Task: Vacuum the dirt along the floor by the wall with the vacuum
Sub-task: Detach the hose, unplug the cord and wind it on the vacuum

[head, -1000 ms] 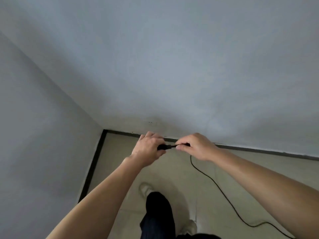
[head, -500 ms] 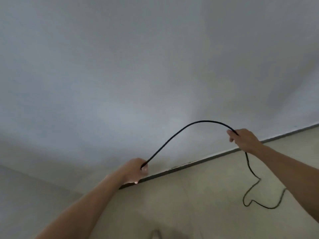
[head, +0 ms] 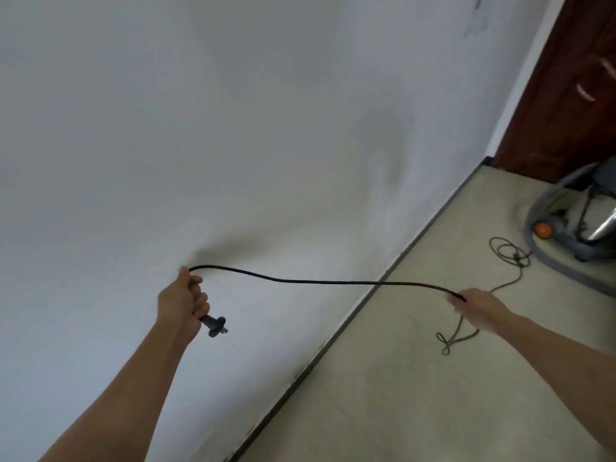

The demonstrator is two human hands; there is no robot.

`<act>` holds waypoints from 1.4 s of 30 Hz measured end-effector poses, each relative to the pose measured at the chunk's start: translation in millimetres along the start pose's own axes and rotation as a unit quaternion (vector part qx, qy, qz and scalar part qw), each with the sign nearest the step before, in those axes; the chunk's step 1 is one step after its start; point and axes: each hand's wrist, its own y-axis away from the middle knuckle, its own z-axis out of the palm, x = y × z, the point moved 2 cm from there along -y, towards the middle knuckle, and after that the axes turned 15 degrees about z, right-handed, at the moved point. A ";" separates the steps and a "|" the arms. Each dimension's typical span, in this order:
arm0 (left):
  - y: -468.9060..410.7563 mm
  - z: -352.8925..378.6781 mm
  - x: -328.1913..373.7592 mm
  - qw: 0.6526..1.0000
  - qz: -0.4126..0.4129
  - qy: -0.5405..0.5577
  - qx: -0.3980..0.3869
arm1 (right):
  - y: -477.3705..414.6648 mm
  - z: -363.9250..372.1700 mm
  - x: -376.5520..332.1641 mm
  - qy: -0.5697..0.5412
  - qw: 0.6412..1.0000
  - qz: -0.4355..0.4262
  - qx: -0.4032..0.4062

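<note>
**dustbunny_newb:** ok, where I'm at: left hand is fisted round the cord right behind the plug. Fingers are curled tight with the thumb on top, and the plug pokes out the bottom of the fist in front of the wall. No socket anywhere in shot. Tips?

**sparky_dave:** Looks to me like you're paying out cable to reach an outlet, so no actual vacuuming yet. That fist grip is fine for carrying. When you go to plug in, I'd move onto the plug body itself, clear of the pins, so you're not kinking the cord at the neck. The stretch between your hands is up off the floor with a light sag, crossing above the baseboard. That's good, leave it slack-ish and don't yank.

**dustbunny_newb:** and the right hand?

**sparky_dave:** It's closed round the cord, but it's seen from the back and blurry, so I can't tell how the fingers sit. I'd let the cord slide through loosely there rather than clamp it. Watch the bit below it, too. There's a twisty loop on the floor, and a small coil nearer the machine. Both look ready to knot if you pull fast.

The vacuum sits well off to the right near the dark door, with its grey hose curled round it. Feed the cord gently or you may drag the vacuum along. I can't make out any dirt along the wall from here.
</note>
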 end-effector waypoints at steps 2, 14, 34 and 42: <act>5.5 43.6 -13.2 0.989 0.047 -0.116 -0.077 | 3.3 -1.4 6.0 0.071 0.997 -0.023 0.019; 104.6 326.1 -91.6 0.793 0.001 -0.320 -0.519 | -30.9 -86.5 -32.0 0.077 0.959 -0.237 0.138; -36.8 495.8 -105.6 0.727 0.197 -0.460 -0.470 | -184.1 -152.2 151.6 0.033 0.991 0.123 0.048; -47.5 601.6 -107.2 0.784 0.078 -0.294 -0.541 | -182.5 -221.4 25.0 -0.182 0.982 -0.035 0.028</act>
